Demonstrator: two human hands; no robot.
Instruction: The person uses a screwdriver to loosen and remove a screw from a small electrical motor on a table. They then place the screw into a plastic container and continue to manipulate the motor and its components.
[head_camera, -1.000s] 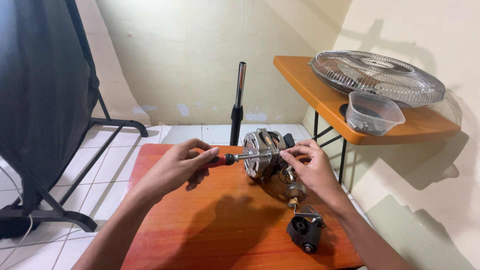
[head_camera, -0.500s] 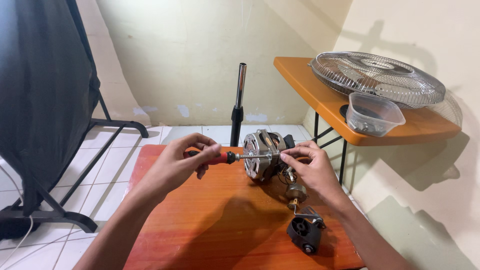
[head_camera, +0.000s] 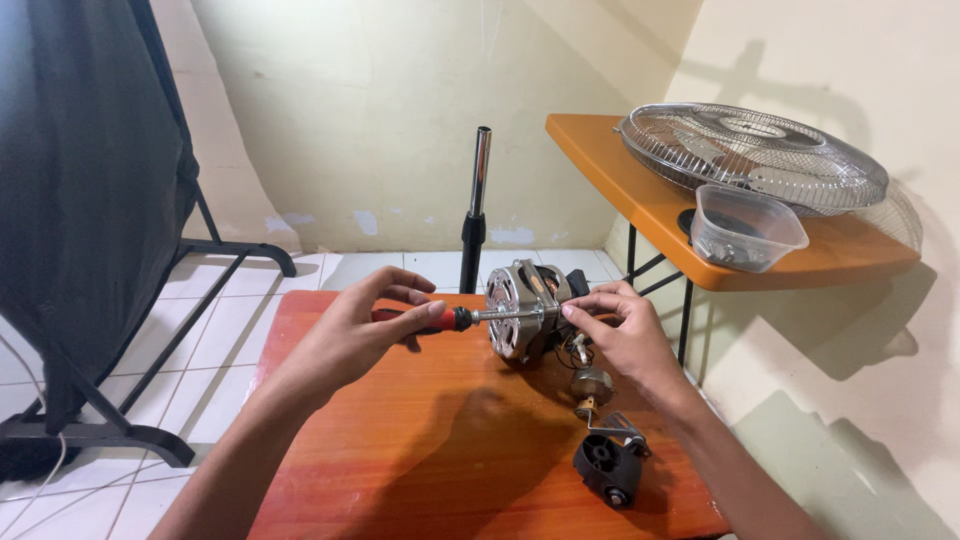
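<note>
The left hand grips a screwdriver, its tip at the motor. The right hand pinches the motor's right side above the desk.

Motor on table, pole behind.

A low wooden table with a reddish-orange top stands on white floor tiles; on it rest a fan motor and a black plastic part. An orange side table carries a wire fan guard and a clear plastic tub
</note>
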